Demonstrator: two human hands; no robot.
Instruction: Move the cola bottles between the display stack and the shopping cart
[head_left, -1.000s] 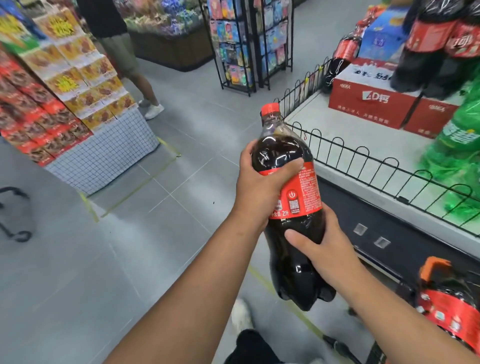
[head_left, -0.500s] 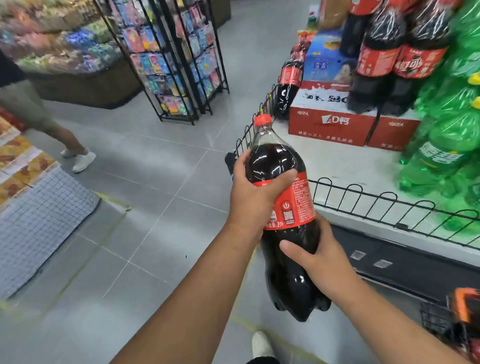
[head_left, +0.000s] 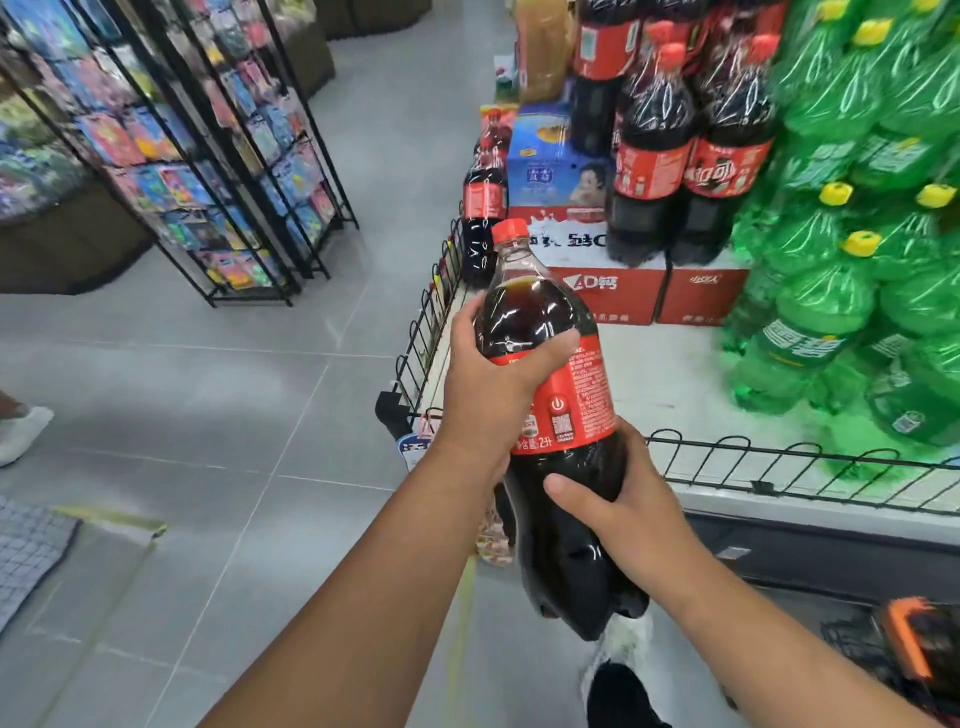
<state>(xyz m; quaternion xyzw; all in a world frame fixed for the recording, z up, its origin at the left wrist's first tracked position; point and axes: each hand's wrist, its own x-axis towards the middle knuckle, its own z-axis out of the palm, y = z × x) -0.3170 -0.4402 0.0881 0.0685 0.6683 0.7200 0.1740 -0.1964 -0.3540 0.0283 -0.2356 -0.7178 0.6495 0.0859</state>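
Observation:
I hold a large cola bottle (head_left: 558, 395) with a red cap and red label upright in front of me, over the floor at the display's corner. My left hand (head_left: 493, 384) grips its upper body at the label. My right hand (head_left: 631, 512) grips the dark lower body. The display stack (head_left: 680, 135) of cola bottles stands at the upper right on red cartons (head_left: 613, 283). One more cola bottle (head_left: 483, 208) stands alone at the platform's far left edge. A black and orange corner of the shopping cart (head_left: 904, 644) shows at the lower right.
A low black wire fence (head_left: 789, 462) rims the white display platform (head_left: 680, 374). Green soda bottles (head_left: 841, 291) are piled at the right. Tall black wire racks of packets (head_left: 218, 156) stand at the left across grey floor tiles. Another person's white shoe (head_left: 21, 431) shows at the left edge.
My view has swung right and closer to the display stack, with the bottle still held in both hands. The snack display on the left has left the view.

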